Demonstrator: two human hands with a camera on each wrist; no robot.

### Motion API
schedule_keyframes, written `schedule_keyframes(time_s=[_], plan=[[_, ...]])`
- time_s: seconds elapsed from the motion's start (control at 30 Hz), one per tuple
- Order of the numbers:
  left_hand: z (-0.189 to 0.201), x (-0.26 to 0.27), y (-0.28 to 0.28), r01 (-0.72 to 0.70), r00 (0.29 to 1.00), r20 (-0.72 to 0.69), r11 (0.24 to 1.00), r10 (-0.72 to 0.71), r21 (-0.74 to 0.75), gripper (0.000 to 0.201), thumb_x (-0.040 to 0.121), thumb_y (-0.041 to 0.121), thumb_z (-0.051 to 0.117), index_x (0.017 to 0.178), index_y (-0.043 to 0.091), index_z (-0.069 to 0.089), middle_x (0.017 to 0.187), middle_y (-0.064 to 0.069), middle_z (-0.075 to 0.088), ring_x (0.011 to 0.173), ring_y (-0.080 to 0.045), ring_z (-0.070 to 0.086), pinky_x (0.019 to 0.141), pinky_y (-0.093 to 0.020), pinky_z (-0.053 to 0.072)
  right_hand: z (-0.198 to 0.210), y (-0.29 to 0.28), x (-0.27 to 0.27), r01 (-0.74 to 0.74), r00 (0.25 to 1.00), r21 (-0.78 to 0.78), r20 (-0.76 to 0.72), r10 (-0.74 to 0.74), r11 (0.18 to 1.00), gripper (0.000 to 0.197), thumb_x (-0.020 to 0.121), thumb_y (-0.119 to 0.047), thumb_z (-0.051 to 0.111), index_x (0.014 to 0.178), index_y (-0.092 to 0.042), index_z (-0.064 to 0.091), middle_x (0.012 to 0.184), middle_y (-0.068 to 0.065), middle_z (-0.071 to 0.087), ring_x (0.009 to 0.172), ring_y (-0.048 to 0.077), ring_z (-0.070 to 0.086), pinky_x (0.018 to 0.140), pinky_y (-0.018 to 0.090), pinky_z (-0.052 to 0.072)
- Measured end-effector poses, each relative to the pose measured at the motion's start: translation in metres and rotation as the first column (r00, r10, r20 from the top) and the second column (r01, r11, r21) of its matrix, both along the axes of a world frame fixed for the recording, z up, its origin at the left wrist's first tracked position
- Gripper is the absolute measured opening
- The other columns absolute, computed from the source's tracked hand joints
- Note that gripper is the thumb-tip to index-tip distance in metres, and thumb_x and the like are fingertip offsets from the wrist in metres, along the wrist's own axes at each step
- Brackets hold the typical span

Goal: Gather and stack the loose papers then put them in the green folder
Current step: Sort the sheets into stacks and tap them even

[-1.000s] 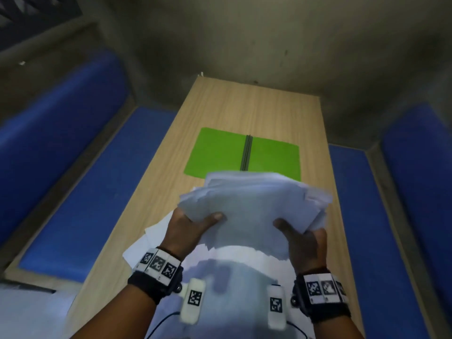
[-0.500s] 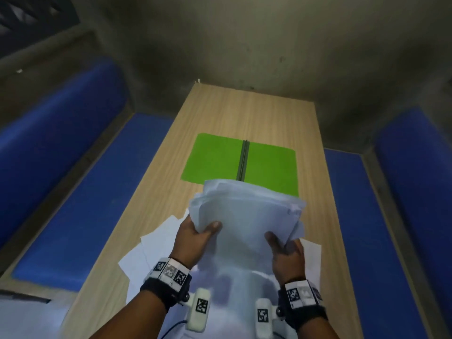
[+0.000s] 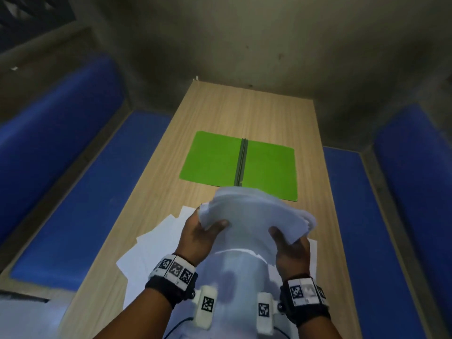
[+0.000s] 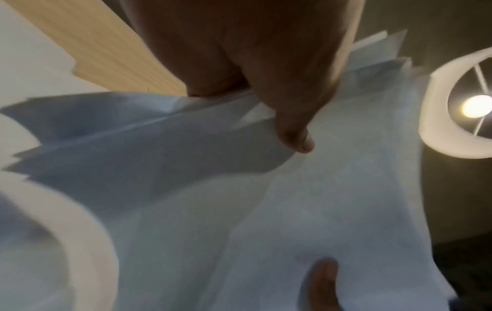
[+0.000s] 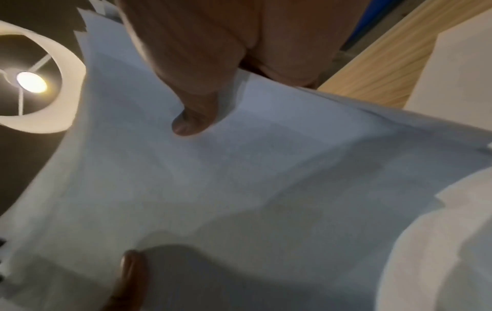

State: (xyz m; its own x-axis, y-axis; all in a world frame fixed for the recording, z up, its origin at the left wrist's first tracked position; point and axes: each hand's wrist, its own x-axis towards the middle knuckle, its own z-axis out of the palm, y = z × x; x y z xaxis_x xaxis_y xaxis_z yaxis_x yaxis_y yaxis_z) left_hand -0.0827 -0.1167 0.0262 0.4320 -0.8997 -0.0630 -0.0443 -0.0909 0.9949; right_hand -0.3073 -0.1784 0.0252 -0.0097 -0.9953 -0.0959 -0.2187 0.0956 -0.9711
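Observation:
A bundle of white papers is held above the wooden table, its sheets uneven at the edges. My left hand grips its left side, thumb on top; my right hand grips its right side the same way. In the left wrist view the thumb presses the paper bundle. In the right wrist view the thumb lies on the paper bundle. The green folder lies open and flat just beyond the bundle. More loose sheets lie on the table under my hands.
Blue padded benches run along both long sides of the table, the right one close to its edge. A grey wall stands behind the far end. A lit ceiling lamp shows in both wrist views.
Both hands have drawn closer together, squeezing the bundle narrower. The bundle has come a little toward me, uncovering more of the green folder.

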Motion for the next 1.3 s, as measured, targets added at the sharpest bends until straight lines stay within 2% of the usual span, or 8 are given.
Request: schedule_keyframes(time_s=[0.1, 0.23, 0.43, 0.63, 0.77, 1.03, 1.2, 1.3], plan=[[-0.006, 0.002, 0.003, -0.092, 0.992, -0.094, 0.995, 0.089, -0.033, 0.046, 0.066, 0.038, 0.081, 0.105, 0.019, 0.068, 0.099, -0.002, 0.078, 0.089, -0.015, 0.073, 0.076, -0.027, 0.057, -0.004, 0.003, -0.006, -0.005, 0.998, 0.015, 0.069, 0.004, 1.000, 0.029, 0.072, -0.011, 0.081, 0.096, -0.019, 0.066, 0.086, -0.008, 0.072, 0.076, -0.002, 0.068, 0.064, 0.012, 0.052], [-0.025, -0.008, 0.010, -0.086, 0.989, -0.115, 0.993, 0.094, 0.078, 0.044, 0.069, 0.042, 0.086, 0.106, 0.026, 0.069, 0.099, 0.011, 0.078, 0.096, -0.004, 0.072, 0.082, -0.020, 0.055, -0.041, 0.013, -0.005, -0.028, 0.999, 0.130, 0.038, 0.023, 0.991, 0.087, 0.040, -0.060, 0.087, 0.111, -0.015, 0.063, 0.100, 0.000, 0.072, 0.090, 0.016, 0.069, 0.067, 0.017, 0.051], [-0.018, -0.015, 0.002, -0.085, 0.993, -0.073, 0.985, 0.097, 0.147, 0.027, 0.072, 0.015, 0.088, 0.093, 0.022, 0.071, 0.081, 0.023, 0.077, 0.077, 0.006, 0.071, 0.066, -0.009, 0.052, -0.026, 0.012, 0.003, 0.041, 0.998, 0.180, 0.049, -0.050, 0.983, 0.026, 0.074, -0.020, 0.081, 0.096, -0.020, 0.067, 0.088, -0.008, 0.070, 0.072, -0.002, 0.065, 0.052, 0.006, 0.045], [-0.034, -0.007, 0.011, 0.009, 0.996, -0.088, 0.966, 0.014, 0.260, 0.033, 0.066, 0.021, 0.091, 0.093, 0.022, 0.073, 0.081, 0.019, 0.078, 0.082, -0.006, 0.073, 0.060, -0.013, 0.053, -0.050, 0.018, 0.001, 0.024, 1.000, 0.277, 0.002, -0.026, 0.961, 0.072, 0.040, -0.055, 0.090, 0.100, -0.022, 0.068, 0.092, -0.001, 0.075, 0.085, 0.020, 0.071, 0.071, 0.039, 0.059], [-0.035, -0.003, 0.013, 0.043, 0.998, -0.051, 0.965, -0.030, 0.260, 0.044, 0.064, 0.017, 0.093, 0.103, 0.016, 0.073, 0.088, 0.005, 0.079, 0.083, -0.007, 0.074, 0.062, -0.015, 0.053, -0.044, 0.019, 0.000, 0.012, 1.000, 0.267, -0.022, -0.006, 0.964, 0.046, 0.064, -0.041, 0.084, 0.102, -0.021, 0.067, 0.090, -0.003, 0.072, 0.085, 0.020, 0.068, 0.067, 0.032, 0.053], [-0.020, 0.010, 0.017, 0.098, 0.990, 0.063, 0.930, -0.128, 0.355, 0.056, 0.056, 0.063, 0.082, 0.089, 0.019, 0.076, 0.090, 0.000, 0.080, 0.082, -0.013, 0.076, 0.077, -0.045, 0.062, 0.002, 0.012, -0.003, -0.056, 0.978, 0.191, 0.206, 0.016, 0.980, 0.021, 0.079, 0.000, 0.073, 0.097, -0.010, 0.071, 0.091, 0.005, 0.076, 0.084, 0.024, 0.069, 0.075, 0.038, 0.058], [-0.006, 0.052, 0.047, 0.026, 0.958, 0.258, 0.932, -0.126, 0.361, 0.064, 0.071, 0.067, 0.073, 0.096, 0.009, 0.074, 0.085, -0.010, 0.077, 0.077, -0.023, 0.071, 0.073, -0.040, 0.057, -0.023, 0.015, -0.047, 0.021, 0.972, 0.304, -0.229, 0.052, 0.952, 0.048, 0.073, -0.034, 0.080, 0.114, -0.015, 0.063, 0.106, 0.005, 0.068, 0.100, 0.025, 0.064, 0.084, 0.036, 0.053], [-0.002, 0.077, 0.082, -0.151, 0.977, 0.201, 0.875, 0.063, 0.460, 0.039, 0.076, 0.038, 0.084, 0.080, 0.001, 0.073, 0.072, -0.018, 0.071, 0.066, -0.022, 0.060, 0.066, -0.039, 0.048, -0.061, 0.027, -0.079, 0.273, 0.725, 0.585, -0.647, 0.236, 0.764, 0.119, 0.053, -0.066, 0.080, 0.145, -0.008, 0.032, 0.144, 0.016, 0.040, 0.131, 0.035, 0.041, 0.101, 0.044, 0.042]])
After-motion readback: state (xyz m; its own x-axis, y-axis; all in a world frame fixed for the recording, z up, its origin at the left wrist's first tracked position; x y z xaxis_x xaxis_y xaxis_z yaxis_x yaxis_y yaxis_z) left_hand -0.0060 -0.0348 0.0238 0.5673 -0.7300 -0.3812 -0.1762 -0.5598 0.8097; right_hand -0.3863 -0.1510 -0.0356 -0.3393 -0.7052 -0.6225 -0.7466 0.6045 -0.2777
